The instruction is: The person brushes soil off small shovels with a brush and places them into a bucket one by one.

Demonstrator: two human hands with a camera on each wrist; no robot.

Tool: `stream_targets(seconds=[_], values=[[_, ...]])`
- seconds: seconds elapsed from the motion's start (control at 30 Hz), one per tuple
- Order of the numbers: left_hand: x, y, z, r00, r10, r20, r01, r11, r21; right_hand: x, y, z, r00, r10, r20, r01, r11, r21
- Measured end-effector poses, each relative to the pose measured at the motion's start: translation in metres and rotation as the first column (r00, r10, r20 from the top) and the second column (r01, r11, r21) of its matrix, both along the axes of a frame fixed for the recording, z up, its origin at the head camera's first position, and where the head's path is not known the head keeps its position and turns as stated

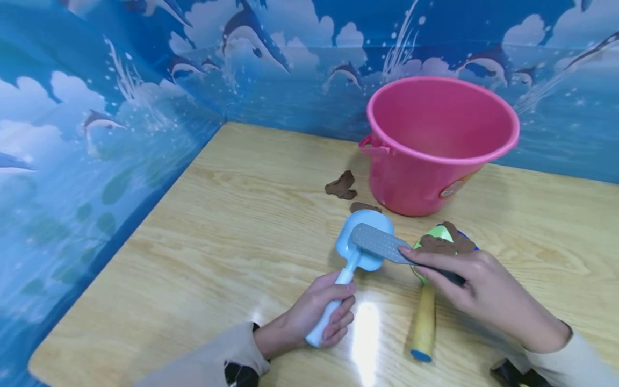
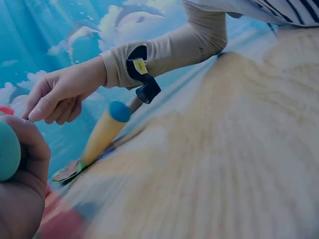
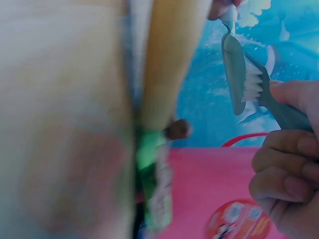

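Observation:
My left hand (image 1: pixel 321 309) grips the pale handle of a light blue toy shovel (image 1: pixel 344 236), holding its head up above the table. In my right hand (image 1: pixel 488 295) a grey brush (image 1: pixel 379 243) is pinched between thumb and fingers. The right wrist view shows its white bristles (image 3: pixel 252 84) against the face of the shovel head (image 3: pixel 233 74). Below my right hand lies a green toy tool (image 1: pixel 442 232) with a yellow wooden handle (image 1: pixel 424 325) and a blue end cap. Brown clay-like pieces (image 1: pixel 437 244) lie over its head, partly hidden by my hand.
A large pink bucket (image 1: pixel 411 183) stands at the back right of the wooden table (image 1: pixel 203 236). Brown pieces (image 1: pixel 341 185) lie left of it, one close behind the shovel head. Dolphin-printed blue sheeting (image 1: pixel 290 91) borders the table at the back and left.

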State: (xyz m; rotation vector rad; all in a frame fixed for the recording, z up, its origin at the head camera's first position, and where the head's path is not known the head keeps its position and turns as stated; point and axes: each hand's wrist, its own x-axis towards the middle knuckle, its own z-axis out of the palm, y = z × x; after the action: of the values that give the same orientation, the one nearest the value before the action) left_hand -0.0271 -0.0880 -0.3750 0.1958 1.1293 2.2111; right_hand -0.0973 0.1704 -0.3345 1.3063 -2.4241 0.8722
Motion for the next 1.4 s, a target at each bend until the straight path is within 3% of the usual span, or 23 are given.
stream_targets(seconds=[0.23, 0.33, 0.43, 0.5, 0.57, 0.63, 0.73, 0.8, 0.87, 0.9, 0.93, 1.07, 1.1, 1.13, 1.17, 1.2, 1.3, 1.4], values=[[-0.003, 0.009, 0.002, 0.999, -0.035, -0.024, 0.035, 0.999, -0.027, 0.018, 0.033, -0.003, 1.000, -0.005, -0.031, 0.002, 0.994, -0.110], [-0.006, 0.009, 0.004, 1.000, -0.014, -0.023, 0.014, 1.000, -0.014, 0.025, 0.048, -0.001, 0.999, -0.051, 0.016, 0.052, 0.995, -0.087], [-0.013, 0.006, 0.007, 0.997, 0.052, -0.056, -0.051, 0.999, 0.015, 0.036, 0.068, -0.002, 0.988, -0.155, 0.026, 0.155, 0.988, -0.008], [-0.019, 0.000, 0.013, 0.987, 0.113, -0.113, -0.116, 0.993, -0.016, 0.046, 0.084, -0.004, 0.969, -0.246, 0.034, 0.246, 0.969, 0.012], [-0.024, -0.007, 0.022, 0.968, 0.167, -0.189, -0.188, 0.977, -0.096, 0.054, 0.097, -0.009, 0.945, -0.325, 0.045, 0.326, 0.945, -0.011], [-0.030, -0.013, 0.035, 0.944, 0.193, -0.268, -0.254, 0.943, -0.213, 0.061, 0.106, -0.015, 0.924, -0.374, 0.080, 0.380, 0.923, -0.065], [-0.040, -0.019, 0.057, 0.879, 0.166, -0.447, -0.361, 0.845, -0.395, 0.068, 0.112, -0.022, 0.909, -0.403, 0.110, 0.415, 0.900, -0.131], [-0.047, -0.020, 0.073, 0.817, 0.114, -0.565, -0.442, 0.753, -0.488, 0.071, 0.113, -0.024, 0.907, -0.405, 0.114, 0.419, 0.895, -0.153], [-0.055, -0.020, 0.088, 0.740, 0.053, -0.670, -0.535, 0.649, -0.540, 0.072, 0.115, -0.025, 0.903, -0.412, 0.119, 0.426, 0.892, -0.152], [-0.059, -0.020, 0.095, 0.698, 0.025, -0.716, -0.580, 0.606, -0.544, 0.073, 0.116, -0.025, 0.897, -0.423, 0.125, 0.438, 0.888, -0.138], [-0.063, -0.020, 0.102, 0.645, -0.005, -0.764, -0.628, 0.567, -0.533, 0.074, 0.116, -0.025, 0.891, -0.436, 0.126, 0.449, 0.886, -0.117], [-0.084, -0.012, 0.129, 0.390, -0.182, -0.903, -0.794, 0.429, -0.430, 0.075, 0.120, -0.026, 0.878, -0.461, 0.132, 0.469, 0.882, -0.040], [-0.090, -0.009, 0.136, 0.345, -0.239, -0.907, -0.819, 0.395, -0.416, 0.076, 0.121, -0.027, 0.873, -0.469, 0.132, 0.476, 0.879, -0.021], [-0.096, -0.005, 0.143, 0.317, -0.297, -0.901, -0.836, 0.360, -0.413, 0.076, 0.122, -0.027, 0.875, -0.465, 0.137, 0.472, 0.882, -0.023], [-0.103, 0.000, 0.150, 0.312, -0.353, -0.882, -0.841, 0.329, -0.429, 0.077, 0.122, -0.027, 0.874, -0.465, 0.137, 0.472, 0.882, -0.018], [-0.109, 0.005, 0.158, 0.317, -0.405, -0.857, -0.840, 0.299, -0.452, 0.078, 0.123, -0.028, 0.874, -0.463, 0.146, 0.471, 0.882, -0.022], [-0.128, 0.019, 0.176, 0.379, -0.538, -0.753, -0.816, 0.189, -0.546, 0.081, 0.125, -0.028, 0.873, -0.461, 0.158, 0.469, 0.883, -0.019], [-0.149, 0.034, 0.188, 0.417, -0.628, -0.657, -0.794, 0.099, -0.599, 0.085, 0.126, -0.027, 0.863, -0.470, 0.183, 0.480, 0.877, -0.008]])
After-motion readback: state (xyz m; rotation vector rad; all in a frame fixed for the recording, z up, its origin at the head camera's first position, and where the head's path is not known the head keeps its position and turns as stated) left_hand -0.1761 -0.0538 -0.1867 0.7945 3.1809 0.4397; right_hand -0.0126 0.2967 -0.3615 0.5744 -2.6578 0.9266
